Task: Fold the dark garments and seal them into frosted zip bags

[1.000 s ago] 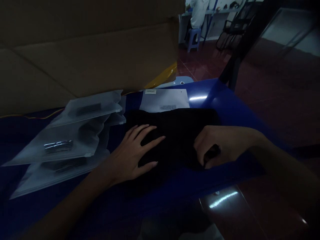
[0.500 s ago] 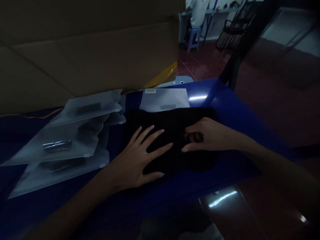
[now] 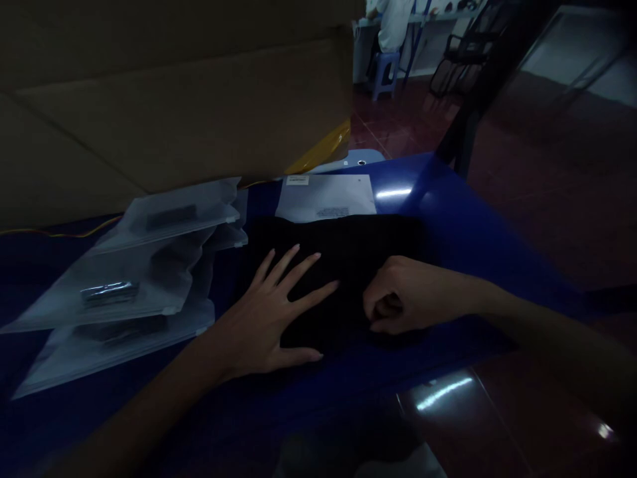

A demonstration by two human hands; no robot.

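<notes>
Left hand point(image 3: 259, 325) spread on a black item point(image 3: 348, 245), right hand point(image 3: 411, 295) curled over it

The left hand lies palm down, fingers fanned and grasping nothing, at 8 o'clock on the black item. The right hand, at 4 o'clock, is bent into a loose fist; whether it pinches any of the dark material I cannot tell. The item itself lies in the middle of the blue surface point(image 3: 428, 189), its outline hard to make out in the dim light. At 9 to 10 o'clock, beside it, translucent zip bags point(image 3: 144, 255) overlap in a pile, dark contents showing through. A white packet point(image 3: 326, 196) with a small label meets the item's far edge at 12. Beyond, at 11, stands a large cardboard box point(image 3: 199, 133) with yellow tape point(image 3: 326, 149) at its lower corner. Farthest off, at 1, a person point(image 3: 395, 30) in a white top sits on a blue stool point(image 3: 385, 70), with a dark chair point(image 3: 465, 60) nearby.
</notes>
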